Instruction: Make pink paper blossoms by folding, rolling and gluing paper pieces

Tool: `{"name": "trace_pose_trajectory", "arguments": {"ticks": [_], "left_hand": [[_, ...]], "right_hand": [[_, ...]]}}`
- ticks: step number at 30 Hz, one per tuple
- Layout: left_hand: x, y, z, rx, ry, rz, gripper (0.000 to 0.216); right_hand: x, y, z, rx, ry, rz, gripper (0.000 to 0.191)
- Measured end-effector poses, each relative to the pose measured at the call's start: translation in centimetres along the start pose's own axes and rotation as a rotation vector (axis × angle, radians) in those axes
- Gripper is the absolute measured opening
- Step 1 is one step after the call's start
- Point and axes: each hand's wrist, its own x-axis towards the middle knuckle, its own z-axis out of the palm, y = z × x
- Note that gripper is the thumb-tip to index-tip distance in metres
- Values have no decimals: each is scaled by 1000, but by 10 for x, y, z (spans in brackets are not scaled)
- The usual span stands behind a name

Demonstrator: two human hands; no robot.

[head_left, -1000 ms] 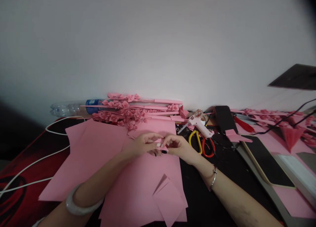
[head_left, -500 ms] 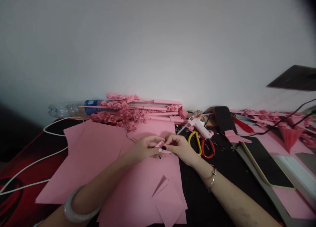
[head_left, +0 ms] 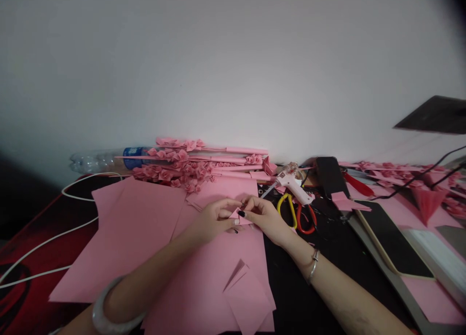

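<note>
A small folded piece of pink paper (head_left: 244,220) is pinched between my two hands, over the large pink sheets. My left hand (head_left: 215,220) grips its left side, thumb on the near face. From the other side my right hand (head_left: 265,219) holds it, the black-nailed thumb pressed on its upper part. The fingertips behind the paper are partly hidden. Below my hands, a few small pink paper squares (head_left: 249,298) lie fanned on a large pink sheet (head_left: 192,291). More large sheets (head_left: 134,218) spread under and beyond my left forearm.
Pink paper flowers (head_left: 182,172) lie along the wall beside a plastic bottle (head_left: 98,161). Right of my hands are a glue gun (head_left: 293,185), scissors with yellow and red handles (head_left: 306,219), and phones (head_left: 395,240). A white cable (head_left: 47,235) loops at left.
The folded paper has turned between my fingers and now shows a pointed, triangular shape. My right thumb has shifted slightly upward on it.
</note>
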Motion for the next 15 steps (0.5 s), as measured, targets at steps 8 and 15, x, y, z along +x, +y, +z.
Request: {"name": "trace_pose_trajectory", "arguments": {"ticks": [8, 15], "left_hand": [[1, -2, 1, 15, -21, 21, 42], [0, 1, 1, 39, -38, 39, 31]], "right_hand": [[-1, 7, -3, -12, 50, 85, 32], [-1, 6, -3, -69, 57, 98, 35]]}}
